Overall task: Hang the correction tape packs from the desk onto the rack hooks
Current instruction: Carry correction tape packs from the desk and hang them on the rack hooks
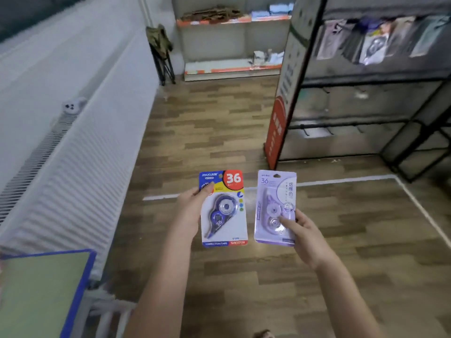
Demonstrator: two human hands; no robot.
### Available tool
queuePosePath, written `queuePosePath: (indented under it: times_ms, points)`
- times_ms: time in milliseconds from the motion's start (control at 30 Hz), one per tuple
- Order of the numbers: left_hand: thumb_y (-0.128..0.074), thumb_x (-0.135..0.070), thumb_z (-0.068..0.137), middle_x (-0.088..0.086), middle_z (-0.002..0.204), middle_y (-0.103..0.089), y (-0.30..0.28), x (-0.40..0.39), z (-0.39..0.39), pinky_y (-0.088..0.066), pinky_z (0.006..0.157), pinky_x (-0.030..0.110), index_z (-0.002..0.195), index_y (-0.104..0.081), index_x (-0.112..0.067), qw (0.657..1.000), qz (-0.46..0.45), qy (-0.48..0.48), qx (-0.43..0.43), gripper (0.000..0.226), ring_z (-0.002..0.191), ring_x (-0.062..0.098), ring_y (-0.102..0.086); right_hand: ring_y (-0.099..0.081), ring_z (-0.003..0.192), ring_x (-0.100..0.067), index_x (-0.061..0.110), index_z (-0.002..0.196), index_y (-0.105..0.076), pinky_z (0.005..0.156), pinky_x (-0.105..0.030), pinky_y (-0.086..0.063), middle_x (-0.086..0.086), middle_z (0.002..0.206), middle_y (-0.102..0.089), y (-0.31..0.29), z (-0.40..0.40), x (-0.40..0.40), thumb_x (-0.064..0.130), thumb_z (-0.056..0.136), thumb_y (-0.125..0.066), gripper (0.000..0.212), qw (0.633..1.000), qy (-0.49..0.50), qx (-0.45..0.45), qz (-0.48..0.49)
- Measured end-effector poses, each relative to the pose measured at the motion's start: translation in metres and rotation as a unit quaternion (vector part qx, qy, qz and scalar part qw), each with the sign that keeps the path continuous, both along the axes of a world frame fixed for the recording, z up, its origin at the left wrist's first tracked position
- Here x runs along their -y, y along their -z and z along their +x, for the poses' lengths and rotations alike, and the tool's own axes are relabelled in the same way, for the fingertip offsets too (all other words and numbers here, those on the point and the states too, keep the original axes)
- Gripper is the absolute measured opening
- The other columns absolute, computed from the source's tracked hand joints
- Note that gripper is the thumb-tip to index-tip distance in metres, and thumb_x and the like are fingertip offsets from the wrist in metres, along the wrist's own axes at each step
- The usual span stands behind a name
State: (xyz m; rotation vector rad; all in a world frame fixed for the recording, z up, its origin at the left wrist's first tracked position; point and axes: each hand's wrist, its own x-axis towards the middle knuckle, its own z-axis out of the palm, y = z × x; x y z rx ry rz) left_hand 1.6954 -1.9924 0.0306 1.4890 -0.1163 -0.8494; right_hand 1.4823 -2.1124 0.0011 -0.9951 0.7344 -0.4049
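My left hand [189,211] grips a blue, red and yellow correction tape pack [225,215] by its left edge, thumb on the front. My right hand [302,231] pinches a pale purple correction tape pack [273,198] at its lower right, thumb on the blister. Both packs are held upright side by side above the wooden floor. The black wire rack [366,79] stands at the upper right, with several packs [373,45] hanging from its top row and bare hooks [305,129] on the lower bars.
A green desk with a blue edge [80,284] sits at the lower left beside a white radiator [73,167]. A red and white sign panel [280,113] leans against the rack's left side. Shelves [231,67] and a folding stool [163,52] stand at the far wall.
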Motion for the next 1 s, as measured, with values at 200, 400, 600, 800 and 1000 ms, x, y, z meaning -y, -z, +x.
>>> queuePosePath:
  times_ms: [200, 400, 600, 800, 1000]
  points:
    - [-0.071, -0.023, 0.085, 0.019, 0.096, -0.073, -0.006, 0.151, -0.073, -0.051, 0.091, 0.053, 0.09, -0.071, -0.004, 0.994, 0.012, 0.111, 0.014, 0.019, 0.09, 0.036, -0.067, -0.071, 0.076, -0.019, 0.01, 0.105, -0.064, 0.065, -0.029, -0.057, -0.006, 0.094, -0.073, -0.001, -0.092, 0.103, 0.012, 0.072, -0.068, 0.033, 0.994, 0.104, 0.021, 0.015]
    - [-0.066, -0.018, 0.089, 0.008, 0.074, -0.074, -0.006, 0.307, -0.136, -0.056, 0.056, 0.028, 0.087, -0.067, -0.004, 0.977, -0.013, 0.211, 0.005, 0.014, 0.062, 0.02, -0.07, -0.07, 0.068, -0.022, 0.008, 0.099, -0.064, 0.057, -0.031, -0.056, -0.01, 0.088, -0.073, 0.0, -0.163, 0.217, 0.003, 0.064, -0.068, 0.036, 0.981, 0.193, 0.022, 0.021]
    - [-0.064, -0.017, 0.09, 0.012, 0.081, -0.073, -0.011, 0.474, -0.164, -0.056, 0.063, 0.03, 0.085, -0.067, -0.005, 0.961, -0.033, 0.273, 0.022, 0.014, 0.065, 0.021, -0.07, -0.069, 0.081, -0.03, 0.002, 0.112, -0.062, 0.072, -0.039, -0.055, -0.018, 0.102, -0.07, -0.003, -0.197, 0.363, 0.013, 0.067, -0.066, 0.046, 0.971, 0.24, 0.014, 0.0]
    - [-0.062, -0.018, 0.091, 0.012, 0.085, -0.074, -0.027, 0.625, -0.173, -0.054, 0.071, 0.034, 0.089, -0.069, -0.007, 0.958, -0.046, 0.278, 0.044, 0.013, 0.07, 0.024, -0.069, -0.07, 0.088, -0.029, 0.006, 0.109, -0.063, 0.089, -0.047, -0.049, -0.015, 0.105, -0.071, -0.013, -0.211, 0.508, 0.021, 0.093, -0.05, 0.026, 0.966, 0.257, -0.01, -0.036]
    - [-0.058, -0.019, 0.094, 0.011, 0.086, -0.075, -0.048, 0.755, -0.19, -0.057, 0.066, 0.032, 0.097, -0.067, -0.002, 0.951, -0.051, 0.292, 0.091, 0.019, 0.072, 0.022, -0.071, -0.072, 0.082, -0.025, 0.006, 0.108, -0.063, 0.067, -0.031, -0.056, -0.014, 0.1, -0.073, -0.02, -0.219, 0.648, 0.016, 0.098, -0.046, 0.022, 0.97, 0.236, 0.011, -0.054]
